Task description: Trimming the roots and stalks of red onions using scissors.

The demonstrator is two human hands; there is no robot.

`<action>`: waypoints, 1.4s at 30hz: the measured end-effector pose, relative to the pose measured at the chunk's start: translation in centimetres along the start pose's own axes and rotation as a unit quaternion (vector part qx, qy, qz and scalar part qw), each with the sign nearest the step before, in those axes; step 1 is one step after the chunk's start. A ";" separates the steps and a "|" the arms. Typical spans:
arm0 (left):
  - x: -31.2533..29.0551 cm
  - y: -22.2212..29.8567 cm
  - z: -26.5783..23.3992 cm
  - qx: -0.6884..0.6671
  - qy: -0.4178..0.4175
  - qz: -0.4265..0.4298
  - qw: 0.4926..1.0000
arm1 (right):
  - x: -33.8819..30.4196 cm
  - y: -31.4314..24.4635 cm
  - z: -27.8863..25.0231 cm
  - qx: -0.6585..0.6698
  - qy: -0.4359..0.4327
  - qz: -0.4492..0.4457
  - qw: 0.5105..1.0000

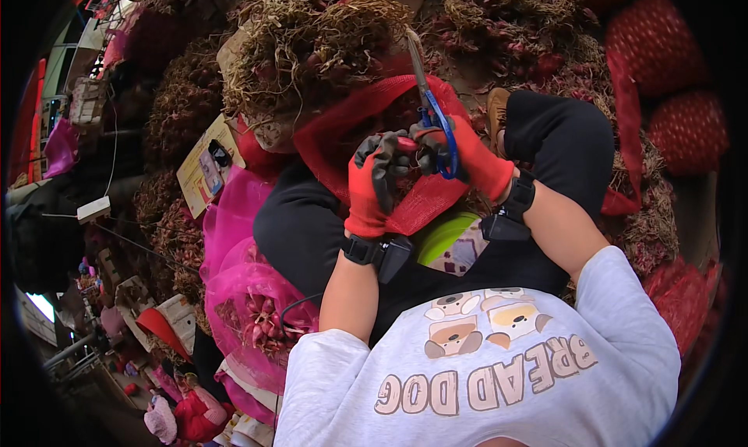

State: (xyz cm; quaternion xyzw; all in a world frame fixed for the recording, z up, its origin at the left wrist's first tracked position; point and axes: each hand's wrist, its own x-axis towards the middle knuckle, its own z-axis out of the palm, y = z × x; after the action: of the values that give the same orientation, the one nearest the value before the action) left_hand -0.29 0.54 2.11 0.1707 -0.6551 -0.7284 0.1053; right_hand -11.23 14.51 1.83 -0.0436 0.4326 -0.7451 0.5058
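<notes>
Both gloved hands' fingers pinch something small, hidden behind blue-handled scissors (pixel 433 108) and red mesh (pixel 351 120).

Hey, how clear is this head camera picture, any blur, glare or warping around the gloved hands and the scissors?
Head view: soft, even daylight, no harsh glare. The left hand, right hand and scissors at the centre are fairly sharp. Fisheye warping bends everything toward the rim, where dark corners cut in. The pink net bag and the red sacks near the edges look softer and stretched.
</notes>
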 end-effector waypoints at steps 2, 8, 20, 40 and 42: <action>0.0 0.8 0.2 -0.203 0.025 -0.132 0.970 | -0.1 -0.4 0.3 0.017 0.017 0.033 0.999; -0.1 -0.6 -0.4 -0.139 0.007 -0.020 0.990 | 0.9 0.9 0.1 -0.140 0.023 -0.098 0.985; 0.0 -0.4 -1.2 -0.175 0.004 -0.060 0.983 | 0.8 0.0 0.4 -0.265 0.018 -0.193 0.945; 0.2 0.9 -0.6 -0.143 -0.013 -0.109 0.984 | 0.0 -0.9 -0.1 0.069 0.019 0.137 0.988; 0.2 0.7 -0.7 -0.136 -0.017 -0.097 0.986 | 0.0 -0.8 -0.1 0.052 0.019 0.132 0.990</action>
State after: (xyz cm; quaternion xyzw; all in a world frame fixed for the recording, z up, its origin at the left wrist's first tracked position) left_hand -0.23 -0.27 2.75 0.2053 -0.5319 -0.8203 0.0456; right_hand -11.86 14.62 2.32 0.0542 0.4050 -0.6934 0.5935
